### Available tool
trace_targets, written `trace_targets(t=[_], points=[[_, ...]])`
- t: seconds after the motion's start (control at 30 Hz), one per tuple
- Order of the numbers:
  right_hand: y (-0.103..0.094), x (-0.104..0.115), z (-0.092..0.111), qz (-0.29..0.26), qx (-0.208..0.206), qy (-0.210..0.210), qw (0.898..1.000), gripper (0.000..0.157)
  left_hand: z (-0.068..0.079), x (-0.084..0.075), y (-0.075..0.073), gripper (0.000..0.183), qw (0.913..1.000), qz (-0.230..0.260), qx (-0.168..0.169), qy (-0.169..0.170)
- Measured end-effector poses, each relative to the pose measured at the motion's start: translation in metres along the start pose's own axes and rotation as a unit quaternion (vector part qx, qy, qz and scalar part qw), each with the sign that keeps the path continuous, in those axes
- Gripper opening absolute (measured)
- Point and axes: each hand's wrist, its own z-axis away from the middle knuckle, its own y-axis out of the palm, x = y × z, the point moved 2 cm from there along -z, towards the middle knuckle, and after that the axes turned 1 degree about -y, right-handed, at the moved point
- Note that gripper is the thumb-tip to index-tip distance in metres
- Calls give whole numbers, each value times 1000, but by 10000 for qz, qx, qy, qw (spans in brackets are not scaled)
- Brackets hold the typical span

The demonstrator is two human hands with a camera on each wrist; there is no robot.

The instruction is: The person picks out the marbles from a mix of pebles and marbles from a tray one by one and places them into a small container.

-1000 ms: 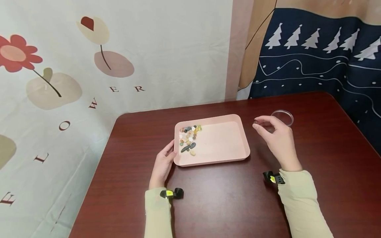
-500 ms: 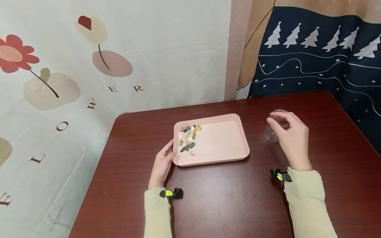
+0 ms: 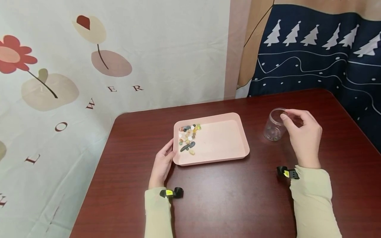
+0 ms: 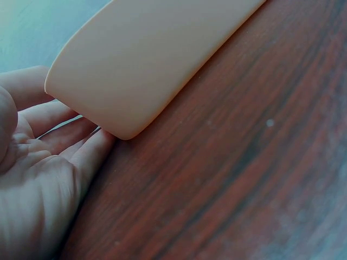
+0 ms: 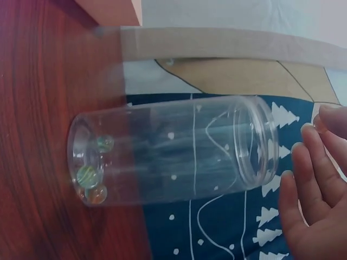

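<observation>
Jar (image 3: 270, 130) stands upright just left of the nearer right hand (image 3: 305, 140) in the head view, the left wrist view shows the left hand (image 4: 43, 173) gripping the tray (image 4: 124, 76), and the right wrist view, fingertips pinching what looks like a glassy bead (image 5: 319, 125) just off the jar's mouth

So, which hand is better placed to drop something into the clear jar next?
Probably the right hand: it pinches a small object beside the mouth of the clear jar, while the left hand holds the pink tray.
</observation>
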Motion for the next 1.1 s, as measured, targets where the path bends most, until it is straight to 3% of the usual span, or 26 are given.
trace_targets(t=[0.37, 0.67, 1.1], points=[[-3, -13, -5, -28, -82, 180, 9998, 29, 0, 0, 1, 50, 10000, 5, -68, -1], [3, -23, -6, -167, 233, 316, 9991, 32, 1, 1, -1, 51, 10000, -83, 13, 45], [4, -29, -6, -181, 294, 662, 9972, 33, 0, 1, 0, 51, 9999, -72, -76, 12]])
